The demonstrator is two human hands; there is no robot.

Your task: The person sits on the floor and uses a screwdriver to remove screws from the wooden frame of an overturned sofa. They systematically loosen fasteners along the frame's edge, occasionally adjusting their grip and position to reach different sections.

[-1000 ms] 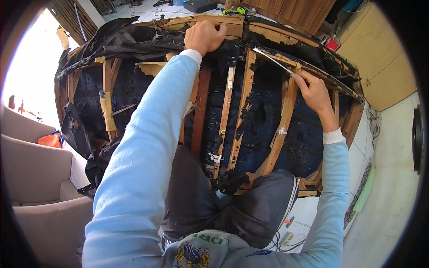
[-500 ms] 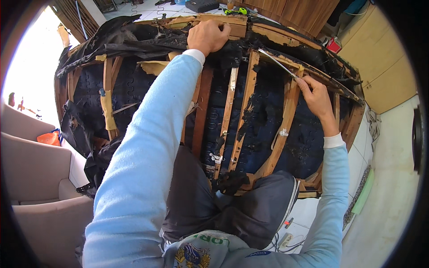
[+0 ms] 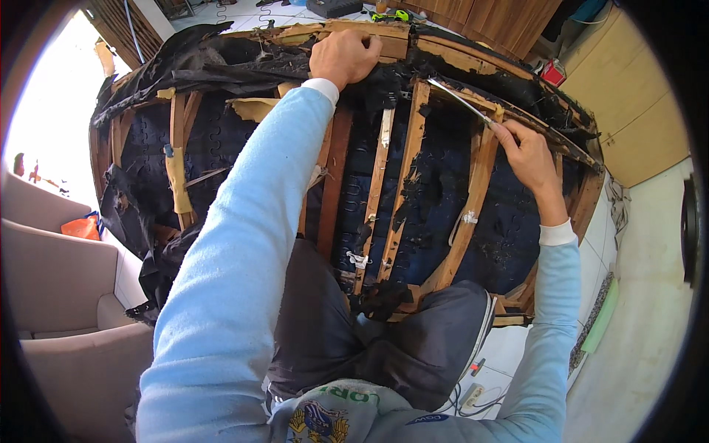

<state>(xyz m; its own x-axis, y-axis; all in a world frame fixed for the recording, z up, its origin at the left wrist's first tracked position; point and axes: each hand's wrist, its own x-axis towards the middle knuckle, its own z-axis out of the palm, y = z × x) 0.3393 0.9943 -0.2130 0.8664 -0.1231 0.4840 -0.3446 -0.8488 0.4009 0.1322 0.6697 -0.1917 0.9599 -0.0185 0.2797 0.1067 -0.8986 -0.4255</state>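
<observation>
A large sofa frame (image 3: pixel 480 184) of bare wooden slats, with torn black fabric and zigzag springs, lies tipped before my knees. My left hand (image 3: pixel 343 57) is closed over the wooden rail (image 3: pixel 391 46) along its far edge, knuckles up. In my right hand (image 3: pixel 526 151) is a screwdriver (image 3: pixel 461 100) with a long metal shaft, its handle mostly covered by my fingers. The shaft slants up to the left, and its tip meets the inner wooden edge beside a slat's upper end. Ragged black fabric (image 3: pixel 214 77) hangs along the far rail to the left.
Taupe armchairs (image 3: pixel 66 280) stand close at the left, with an orange item (image 3: pixel 81 227) on one. Behind the frame are a black case (image 3: pixel 334 9) and a wooden cabinet (image 3: pixel 473 22). Cables and a power strip (image 3: pixel 473 396) lie on the tiles at lower right.
My right hand has shifted slightly right and turned a little, while the screwdriver's tip stays at about the same spot. My left hand keeps its place on the rail.
</observation>
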